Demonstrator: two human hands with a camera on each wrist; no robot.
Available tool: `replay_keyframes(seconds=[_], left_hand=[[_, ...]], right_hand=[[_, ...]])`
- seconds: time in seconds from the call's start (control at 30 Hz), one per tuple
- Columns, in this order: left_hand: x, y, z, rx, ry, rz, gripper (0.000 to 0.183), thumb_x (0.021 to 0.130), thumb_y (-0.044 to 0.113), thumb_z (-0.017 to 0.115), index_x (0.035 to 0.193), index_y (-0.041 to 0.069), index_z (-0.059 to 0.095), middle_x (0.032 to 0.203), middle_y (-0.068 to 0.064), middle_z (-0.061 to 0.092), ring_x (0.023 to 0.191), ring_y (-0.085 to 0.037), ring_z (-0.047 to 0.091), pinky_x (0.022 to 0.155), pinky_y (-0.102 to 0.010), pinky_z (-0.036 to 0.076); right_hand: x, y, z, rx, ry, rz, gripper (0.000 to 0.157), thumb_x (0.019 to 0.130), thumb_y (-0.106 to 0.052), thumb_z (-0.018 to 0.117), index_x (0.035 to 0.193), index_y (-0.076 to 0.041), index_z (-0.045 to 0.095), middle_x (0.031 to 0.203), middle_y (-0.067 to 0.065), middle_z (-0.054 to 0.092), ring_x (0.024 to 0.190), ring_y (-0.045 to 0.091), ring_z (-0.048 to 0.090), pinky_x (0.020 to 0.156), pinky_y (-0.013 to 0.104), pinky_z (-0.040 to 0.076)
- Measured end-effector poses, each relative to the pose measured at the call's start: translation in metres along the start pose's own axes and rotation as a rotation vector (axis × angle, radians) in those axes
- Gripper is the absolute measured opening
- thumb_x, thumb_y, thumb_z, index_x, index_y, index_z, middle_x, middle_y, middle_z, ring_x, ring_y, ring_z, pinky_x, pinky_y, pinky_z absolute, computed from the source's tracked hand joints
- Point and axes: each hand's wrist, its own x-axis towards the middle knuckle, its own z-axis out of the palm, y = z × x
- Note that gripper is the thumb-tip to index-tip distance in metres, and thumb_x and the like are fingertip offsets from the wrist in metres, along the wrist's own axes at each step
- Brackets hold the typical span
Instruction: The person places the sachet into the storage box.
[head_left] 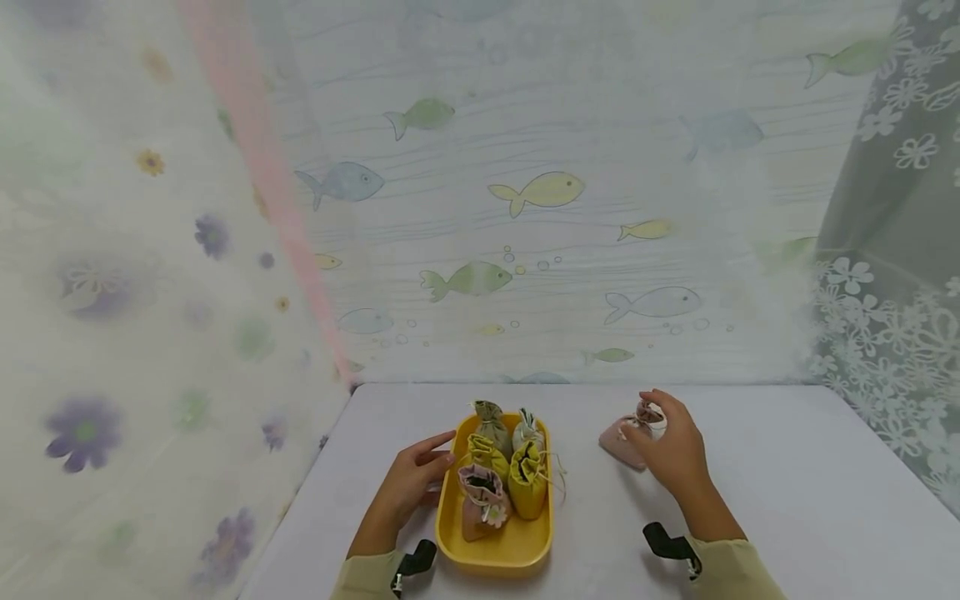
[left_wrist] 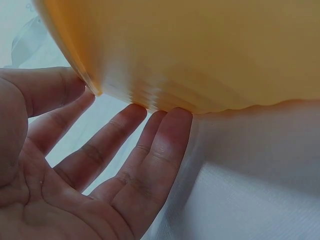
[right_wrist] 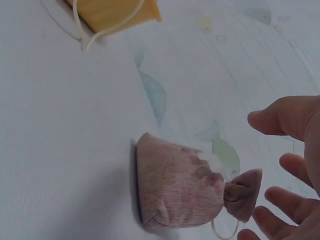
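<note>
A pink drawstring pouch (head_left: 618,443) stands on the white table, its gathered neck tied with a cord. My right hand (head_left: 681,454) is around its top, thumb and fingers spread apart. In the right wrist view, the fingers (right_wrist: 287,205) are close beside the pouch's neck (right_wrist: 244,194); whether they touch it I cannot tell. My left hand (head_left: 405,490) rests against the left side of a yellow tray (head_left: 495,562), its fingertips (left_wrist: 172,125) touching the tray's wall near the base. Inside the tray stand several pouches, including a pink one with an open mouth (head_left: 483,500).
Yellow pouches (head_left: 528,487) and a green pouch (head_left: 491,429) fill the tray, with pale cords hanging over its right rim. The white tabletop (head_left: 592,533) ends at a fish-print curtain (head_left: 540,250) behind; a flower-print curtain (head_left: 150,333) hangs at the left.
</note>
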Motion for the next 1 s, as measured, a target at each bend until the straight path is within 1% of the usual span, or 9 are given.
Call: replay_keyframes(seconds=[0.1,0.2,0.37,0.47,0.57,0.7,0.83,0.93,1.0], left_hand=[[0.000,-0.001,0.000,-0.001,0.003,-0.005,0.056,0.098,0.036,0.071,0.151,0.025,0.055,0.141,-0.018,0.062,0.105,-0.025,0.075,0.077,-0.045,0.065],[0.000,-0.001,0.000,0.005,0.006,-0.007,0.056,0.099,0.036,0.071,0.151,0.026,0.055,0.142,-0.018,0.062,0.104,-0.024,0.075,0.077,-0.045,0.065],[0.001,-0.001,-0.001,0.015,0.011,-0.004,0.056,0.098,0.038,0.071,0.151,0.027,0.055,0.142,-0.017,0.062,0.103,-0.024,0.075,0.076,-0.044,0.065],[0.001,-0.001,-0.001,0.014,0.011,-0.004,0.056,0.098,0.038,0.071,0.150,0.027,0.056,0.141,-0.017,0.063,0.103,-0.024,0.075,0.076,-0.044,0.065],[0.001,0.000,0.000,0.014,0.010,-0.006,0.056,0.098,0.038,0.071,0.150,0.026,0.056,0.141,-0.017,0.063,0.103,-0.024,0.075,0.077,-0.043,0.065],[0.000,0.000,0.000,0.011,0.008,-0.011,0.056,0.097,0.038,0.072,0.150,0.026,0.056,0.140,-0.017,0.063,0.102,-0.024,0.075,0.077,-0.043,0.065],[-0.001,0.001,0.001,0.008,0.006,-0.010,0.056,0.098,0.037,0.071,0.150,0.026,0.056,0.140,-0.017,0.063,0.102,-0.024,0.075,0.078,-0.043,0.065],[-0.001,0.003,0.001,0.007,0.007,-0.010,0.055,0.098,0.036,0.071,0.150,0.026,0.056,0.140,-0.017,0.063,0.102,-0.024,0.075,0.078,-0.043,0.065],[-0.002,0.005,0.000,0.007,0.008,-0.013,0.055,0.098,0.035,0.071,0.150,0.026,0.056,0.140,-0.017,0.063,0.102,-0.024,0.075,0.078,-0.043,0.065]], right_hand=[[0.000,0.003,0.001,0.013,-0.045,0.039,0.073,0.093,-0.025,0.077,0.155,-0.009,0.042,0.156,0.022,0.045,0.143,0.045,0.043,0.112,0.068,0.039],[0.000,0.005,0.001,0.021,-0.069,0.062,0.076,0.094,-0.024,0.075,0.159,-0.009,0.037,0.153,0.023,0.048,0.140,0.044,0.045,0.110,0.063,0.043],[0.002,0.008,0.001,0.019,-0.071,0.080,0.072,0.096,-0.017,0.068,0.160,-0.011,0.036,0.156,0.023,0.045,0.138,0.043,0.049,0.107,0.057,0.050],[0.003,0.011,0.002,-0.012,-0.063,0.067,0.066,0.096,-0.011,0.063,0.158,-0.009,0.039,0.156,0.022,0.044,0.135,0.041,0.053,0.100,0.054,0.054],[0.002,0.015,0.004,-0.049,-0.046,0.050,0.061,0.096,-0.007,0.062,0.155,-0.006,0.044,0.152,0.023,0.047,0.131,0.041,0.057,0.096,0.053,0.056],[0.000,0.019,0.004,-0.088,-0.003,0.034,0.053,0.096,-0.006,0.065,0.148,-0.006,0.054,0.143,0.021,0.058,0.124,0.040,0.062,0.095,0.053,0.058],[0.000,0.024,0.004,-0.101,0.058,0.009,0.037,0.097,-0.008,0.069,0.134,-0.008,0.065,0.129,0.016,0.068,0.116,0.037,0.067,0.093,0.053,0.059],[0.001,0.024,0.004,-0.088,0.091,0.021,0.024,0.099,-0.014,0.069,0.123,-0.010,0.071,0.123,0.013,0.072,0.111,0.034,0.071,0.087,0.046,0.061],[0.002,0.021,0.003,-0.074,0.105,0.044,0.019,0.100,-0.018,0.069,0.118,-0.012,0.073,0.120,0.012,0.074,0.107,0.032,0.072,0.080,0.036,0.062]])
